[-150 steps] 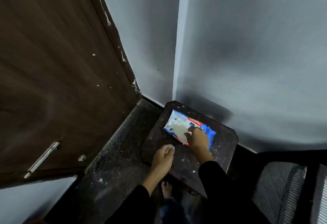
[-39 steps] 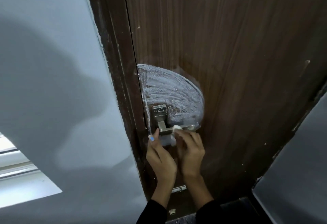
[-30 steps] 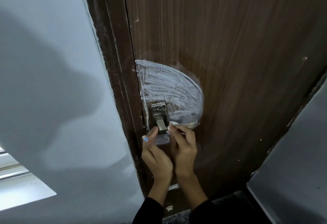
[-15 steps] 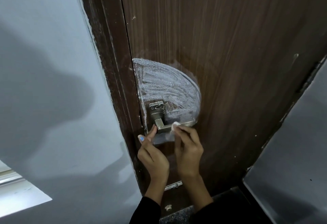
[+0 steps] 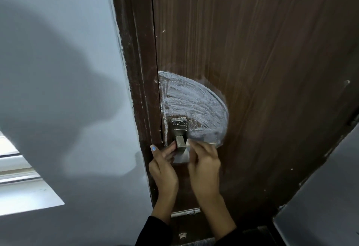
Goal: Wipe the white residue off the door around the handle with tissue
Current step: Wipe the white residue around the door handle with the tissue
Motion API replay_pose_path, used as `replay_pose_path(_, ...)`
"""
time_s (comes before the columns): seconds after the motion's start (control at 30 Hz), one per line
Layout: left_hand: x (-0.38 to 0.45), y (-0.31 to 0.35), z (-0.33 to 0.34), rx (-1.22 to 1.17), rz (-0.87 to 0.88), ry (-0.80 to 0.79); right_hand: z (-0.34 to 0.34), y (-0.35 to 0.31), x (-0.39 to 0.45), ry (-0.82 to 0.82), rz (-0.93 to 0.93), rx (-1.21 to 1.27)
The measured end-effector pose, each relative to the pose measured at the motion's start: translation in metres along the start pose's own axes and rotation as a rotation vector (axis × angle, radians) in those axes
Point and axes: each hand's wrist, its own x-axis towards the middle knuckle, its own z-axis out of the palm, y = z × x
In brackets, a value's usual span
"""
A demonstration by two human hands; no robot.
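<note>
A dark brown wooden door carries a half-round patch of white residue above a metal lever handle. My right hand is blurred just under the lever and holds a white tissue against the door beside the handle's neck. My left hand lies against the door edge below the handle, with its fingers up by the neck and the thumb pointing up over the frame. A pale smear shows between the two hands.
The dark door frame runs up on the left, beside a grey wall with a bright window ledge low at the left. A metal latch is fixed to the door lower down. Another grey wall stands at the lower right.
Five seconds ago my hands were at a tissue pack on a stool. Over the last second the right hand has slid the tissue left along the lever toward its neck; the left hand stays.
</note>
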Motion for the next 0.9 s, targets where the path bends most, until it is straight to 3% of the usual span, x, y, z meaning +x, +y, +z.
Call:
replay_pose_path(0.1, -0.002, -0.001, 0.001, -0.002, -0.010, -0.008, 0.001, -0.016, 0.019, -0.129, 0.045, -0.103)
replay_pose_path(0.27, -0.002, 0.003, 0.002, -0.072, -0.046, 0.070, 0.005, -0.032, 0.026, -0.323, -0.106, -0.112)
replay_pose_path(0.47, 0.006, 0.013, -0.002, -0.057, 0.001, 0.123, -0.004, -0.018, 0.030, -0.227, 0.050, -0.036)
replay_pose_path(0.67, 0.005, 0.014, -0.001, -0.039, 0.019, 0.133, 0.007, -0.025, 0.035, -0.300, -0.074, -0.113)
replay_pose_path(0.9, 0.011, 0.009, 0.001, -0.040, 0.038, 0.155, 0.001, -0.024, 0.038, -0.239, 0.032, -0.068)
